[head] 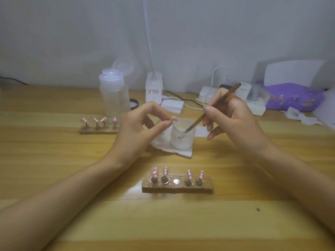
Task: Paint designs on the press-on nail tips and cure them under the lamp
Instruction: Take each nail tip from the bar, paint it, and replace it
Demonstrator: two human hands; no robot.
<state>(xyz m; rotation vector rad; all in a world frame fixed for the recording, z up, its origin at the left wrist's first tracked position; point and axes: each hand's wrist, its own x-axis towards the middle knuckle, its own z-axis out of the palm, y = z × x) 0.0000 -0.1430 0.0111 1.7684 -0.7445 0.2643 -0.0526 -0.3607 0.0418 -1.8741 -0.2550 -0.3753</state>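
Observation:
My left hand (143, 122) pinches the small stand of a pink nail tip (174, 118) with white dots, held above the table beside a frosted jar (183, 136). My right hand (233, 116) grips a brown nail brush (213, 108) like a pen, with the bristle end dipped into the jar's mouth. A wooden holder (176, 185) near me carries several pink dotted tips on stands, and its middle slot is bare. A second holder (98, 130) at the left carries several more pink tips.
A white wipe (174, 149) lies under the jar. Behind stand a clear pump bottle (114, 95), a small white bottle (153, 89), a stack of pads (172, 105), a power strip with cables (253, 102) and a purple pouch (293, 98).

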